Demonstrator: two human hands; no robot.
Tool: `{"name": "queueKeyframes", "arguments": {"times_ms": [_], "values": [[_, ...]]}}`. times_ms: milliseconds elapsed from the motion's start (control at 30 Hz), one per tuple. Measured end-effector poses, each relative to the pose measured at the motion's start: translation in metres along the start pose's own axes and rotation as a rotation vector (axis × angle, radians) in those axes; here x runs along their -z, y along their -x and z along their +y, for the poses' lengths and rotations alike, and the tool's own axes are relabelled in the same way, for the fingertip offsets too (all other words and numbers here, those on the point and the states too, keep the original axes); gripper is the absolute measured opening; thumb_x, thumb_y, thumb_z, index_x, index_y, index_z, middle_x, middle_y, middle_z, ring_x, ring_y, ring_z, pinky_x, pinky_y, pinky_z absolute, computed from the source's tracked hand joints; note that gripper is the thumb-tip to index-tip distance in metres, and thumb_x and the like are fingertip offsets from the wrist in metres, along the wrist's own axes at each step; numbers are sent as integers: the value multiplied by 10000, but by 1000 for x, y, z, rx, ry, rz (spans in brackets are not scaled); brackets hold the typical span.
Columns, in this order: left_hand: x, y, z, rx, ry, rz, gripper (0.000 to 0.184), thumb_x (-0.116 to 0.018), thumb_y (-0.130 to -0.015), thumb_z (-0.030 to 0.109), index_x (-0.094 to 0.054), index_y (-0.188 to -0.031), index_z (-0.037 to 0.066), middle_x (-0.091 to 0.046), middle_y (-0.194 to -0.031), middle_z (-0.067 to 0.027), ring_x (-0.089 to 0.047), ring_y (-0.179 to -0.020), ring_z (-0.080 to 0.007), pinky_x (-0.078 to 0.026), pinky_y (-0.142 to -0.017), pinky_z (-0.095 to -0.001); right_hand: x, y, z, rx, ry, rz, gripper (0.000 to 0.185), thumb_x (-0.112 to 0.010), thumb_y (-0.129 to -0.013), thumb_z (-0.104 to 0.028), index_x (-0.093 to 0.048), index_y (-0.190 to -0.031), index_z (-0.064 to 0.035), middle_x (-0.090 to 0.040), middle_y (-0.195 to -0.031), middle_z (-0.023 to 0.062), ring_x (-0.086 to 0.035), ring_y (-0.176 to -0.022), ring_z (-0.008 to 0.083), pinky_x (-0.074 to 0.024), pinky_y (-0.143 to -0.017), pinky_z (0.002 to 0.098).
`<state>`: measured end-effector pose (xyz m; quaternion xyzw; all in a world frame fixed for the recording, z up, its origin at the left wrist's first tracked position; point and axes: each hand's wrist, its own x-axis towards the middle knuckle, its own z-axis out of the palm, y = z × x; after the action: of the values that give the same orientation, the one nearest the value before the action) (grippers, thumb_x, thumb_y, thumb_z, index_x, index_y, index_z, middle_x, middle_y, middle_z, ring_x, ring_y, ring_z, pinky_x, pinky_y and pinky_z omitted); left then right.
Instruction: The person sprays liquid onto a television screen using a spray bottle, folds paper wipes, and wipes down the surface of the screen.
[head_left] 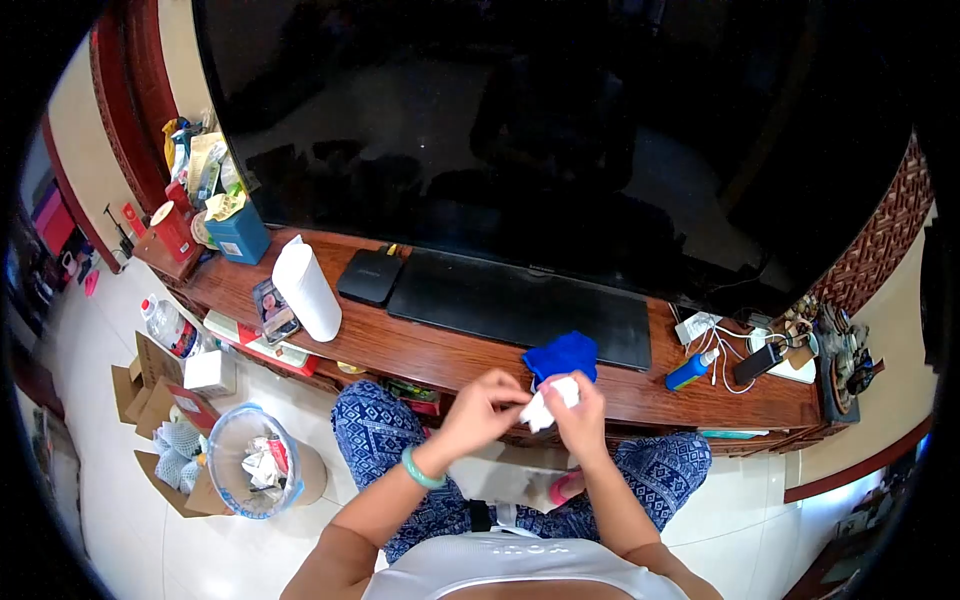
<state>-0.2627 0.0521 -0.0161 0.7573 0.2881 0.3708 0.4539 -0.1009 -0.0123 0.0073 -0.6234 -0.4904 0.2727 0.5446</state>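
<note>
A crumpled white tissue or cloth (540, 412) is gripped in my right hand (582, 412), above the front edge of the wooden cabinet. My left hand (487, 402), with a pale green bangle on its wrist, has its fingertips pinched together close to the left side of the white piece; what they hold, if anything, is too small to make out. Just beyond my right hand, a blue cloth (562, 357) lies bunched on the cabinet top (460, 362), partly over the edge of a long black panel (520, 305).
A large dark television (540, 130) stands behind. On the cabinet are a white paper roll (306, 288), a phone (274, 310), a black box (370, 276), a blue bottle (691, 370) and cables. A lined bin (300, 480) and open cardboard boxes (150, 385) stand at the lower left.
</note>
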Motion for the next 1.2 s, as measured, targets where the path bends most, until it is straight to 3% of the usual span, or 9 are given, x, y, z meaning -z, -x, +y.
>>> {"name": "queueKeyframes", "arguments": {"times_ms": [100,167,233,333,433,633,867,1067,1200], "values": [[28,-50,-18,185,530,130,341,-674,-840,61,-612,-1175,44,-627,-1022,-15,-581,-914,-120,-485,-790,-258,3,-34,17,187,195,196,215,-650,-874,-112,-503,-970,11,-619,-733,139,-608,-638,226,-468,-585,346],[44,-88,-46,330,912,356,452,-579,-888,62,-448,-1314,-18,-581,-1154,-116,-581,-998,-179,-488,-883,-294,2,-58,1,203,309,255,338,-620,-902,-136,-411,-1106,33,-582,-839,238,-597,-754,375,-470,-682,422],[55,-123,-81,382,1181,488,530,-531,-890,65,-322,-1355,-79,-471,-1296,-236,-502,-1182,-298,-411,-1033,-375,-4,-85,1,466,480,307,345,-598,-898,-104,-406,-1130,66,-491,-1081,280,-542,-936,403,-455,-782,427],[68,-154,-106,471,1440,579,362,-520,-837,72,-440,-1175,-30,-352,-1391,-257,-379,-1295,-348,-317,-1113,-441,-16,-127,-2,864,593,283,347,-557,-898,-44,-396,-1189,53,-406,-1227,256,-510,-982,400,-460,-828,414],[75,-155,-103,341,1609,493,208,-508,-807,60,-470,-1011,35,-358,-1378,-243,-348,-1314,-371,-278,-1135,-482,-27,-170,11,968,647,159,361,-573,-837,44,-526,-1191,-6,-424,-1214,211,-520,-1012,351,-476,-853,388],[80,-159,-110,267,1697,460,199,-501,-768,44,-455,-962,46,-370,-1304,-222,-265,-1345,-417,-231,-1145,-554,-52,-215,2,1282,769,61,405,-624,-734,17,-595,-1135,67,-513,-1148,172,-560,-1035,364,-520,-847,409],[77,-163,-111,178,1687,396,184,-494,-729,0,-424,-894,39,-394,-1152,-201,-204,-1358,-443,-182,-1163,-579,-53,-230,-18,1453,860,5,312,-642,-703,-28,-665,-1006,44,-588,-1018,113,-609,-944,271,-546,-731,345],[76,-160,-105,205,1722,424,200,-484,-719,-16,-413,-901,27,-386,-1129,-195,-206,-1354,-446,-174,-1168,-580,-49,-254,-84,1515,833,515,327,-667,-658,4,-700,-983,-12,-587,-977,99,-603,-885,290,-540,-680,344],[78,-159,-109,193,1720,390,197,-484,-718,-22,-418,-897,28,-389,-1130,-193,-219,-1347,-444,-182,-1167,-579,-63,-250,-71,1469,673,470,329,-660,-655,-6,-701,-981,-13,-589,-995,100,-601,-883,285,-537,-708,349]]}}
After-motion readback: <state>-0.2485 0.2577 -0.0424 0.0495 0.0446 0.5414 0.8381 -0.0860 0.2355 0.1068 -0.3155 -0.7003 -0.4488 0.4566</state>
